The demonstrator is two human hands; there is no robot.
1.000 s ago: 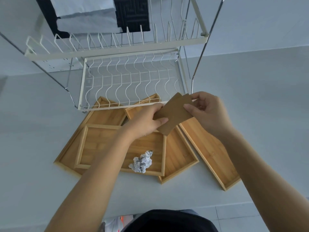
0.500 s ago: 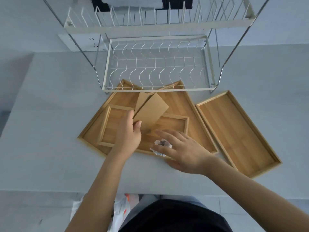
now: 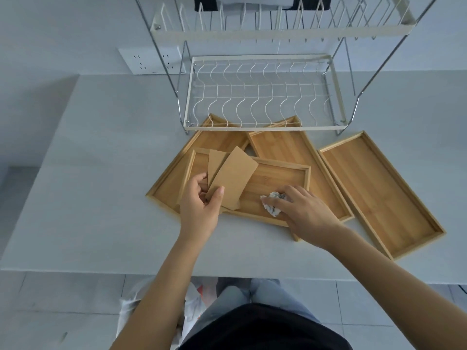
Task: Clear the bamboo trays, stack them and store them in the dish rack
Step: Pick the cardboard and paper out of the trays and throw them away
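Right hand (image 3: 307, 214) now on crumpled paper (image 3: 272, 203), left hand (image 3: 201, 204) gripping brown cards (image 3: 231, 179)

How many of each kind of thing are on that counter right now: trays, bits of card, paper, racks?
Bamboo trays: 4
Brown card pieces, held in the left hand: 2
Crumpled paper ball, under the right hand: 1
Dish rack: 1
Total: 8

Honey-coloured bamboo trays (image 3: 379, 193) with straight grain lie on a pale grey surface (image 3: 101, 198), beside plain tan cardboard pieces (image 3: 232, 180), a white crumpled wad flecked grey (image 3: 273, 205), and a cream-white wire dish rack (image 3: 262, 97).
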